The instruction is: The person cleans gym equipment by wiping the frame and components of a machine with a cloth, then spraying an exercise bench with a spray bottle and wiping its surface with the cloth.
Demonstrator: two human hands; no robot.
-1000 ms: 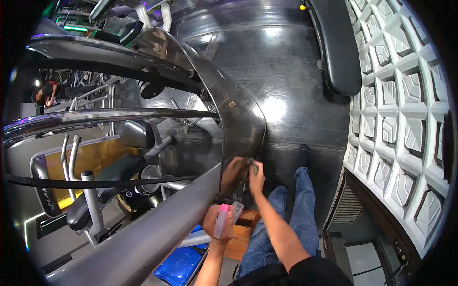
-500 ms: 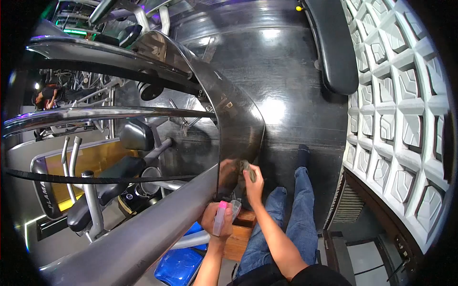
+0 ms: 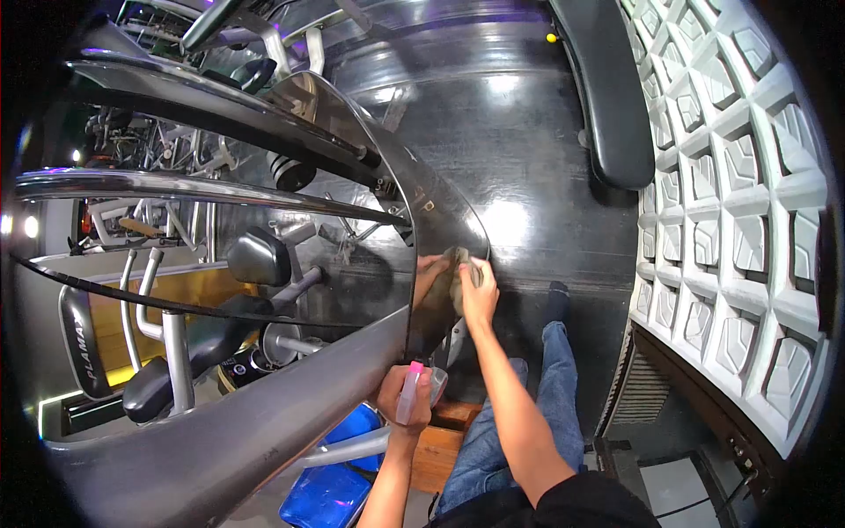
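My left hand (image 3: pixel 392 398) is wrapped round a small clear bottle (image 3: pixel 407 401) with a pink top, held beside the lower end of a glossy dark curved panel (image 3: pixel 444 207). It looks like a spray bottle, though its nozzle is hard to make out. Higher up, my right hand (image 3: pixel 481 302) grips a grey-green cloth (image 3: pixel 474 275) and presses it to the panel's shiny face. The hand and cloth are mirrored in that surface. Part of the cloth is hidden by my fingers.
A thick grey metal tube (image 3: pixel 290 383) crosses at lower left, below chrome rails (image 3: pixel 220 189). Blue pads (image 3: pixel 326 497) and a wooden box (image 3: pixel 437 458) sit low by my legs. A black padded bench (image 3: pixel 616 106) stands near the white patterned wall (image 3: pixel 748 238); gym machines fill the left.
My right hand has slid the cloth upward along the panel, away from my body. My left hand stays nearly in place with the bottle. The view has shifted slightly.
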